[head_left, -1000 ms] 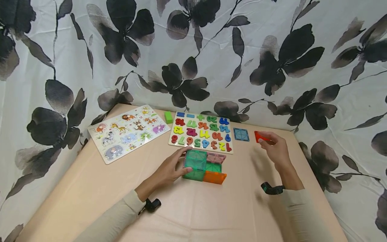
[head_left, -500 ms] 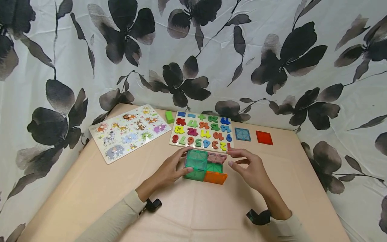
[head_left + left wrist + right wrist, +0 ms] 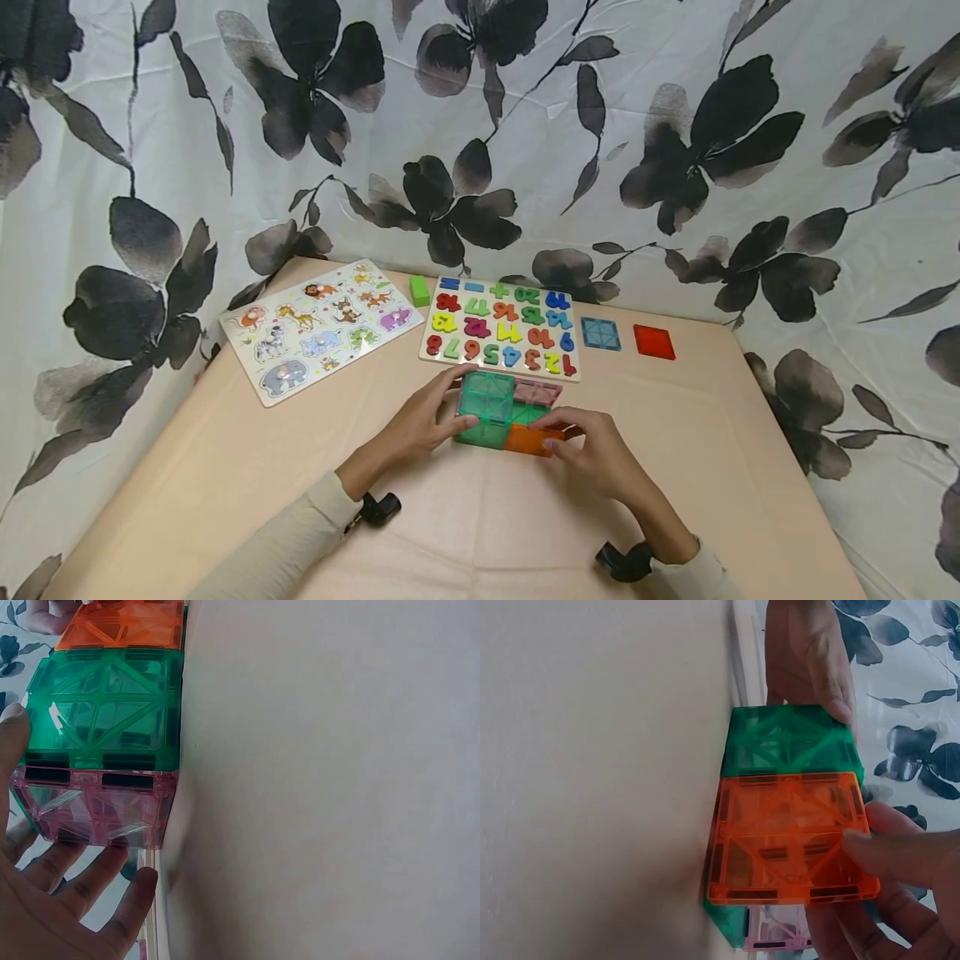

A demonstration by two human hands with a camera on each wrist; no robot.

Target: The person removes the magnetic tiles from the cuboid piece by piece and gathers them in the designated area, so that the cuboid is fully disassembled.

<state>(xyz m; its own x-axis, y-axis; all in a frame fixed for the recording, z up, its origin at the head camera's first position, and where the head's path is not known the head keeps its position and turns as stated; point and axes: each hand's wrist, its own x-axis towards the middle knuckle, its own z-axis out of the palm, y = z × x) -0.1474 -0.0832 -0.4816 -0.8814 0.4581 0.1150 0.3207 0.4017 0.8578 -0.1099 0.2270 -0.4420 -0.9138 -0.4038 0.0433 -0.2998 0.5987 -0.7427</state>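
In the head view I see the left grip [image 3: 420, 421] spread to the width of the green box [image 3: 487, 404], holding it between thumb and fingers on the bench [image 3: 442, 533], just in front of the number board [image 3: 461, 321]. I see the right grip [image 3: 596, 450] drawn narrow, pinching the orange tile [image 3: 525, 439] beside the box. A blue tile [image 3: 601, 334] and a red tile [image 3: 655, 342] lie farther right.

In the left wrist view, I find fingers fanned along the box's pink side [image 3: 94, 806], thumb at its green edge.

In the right wrist view, I see a thumb on the orange face, fingers behind.
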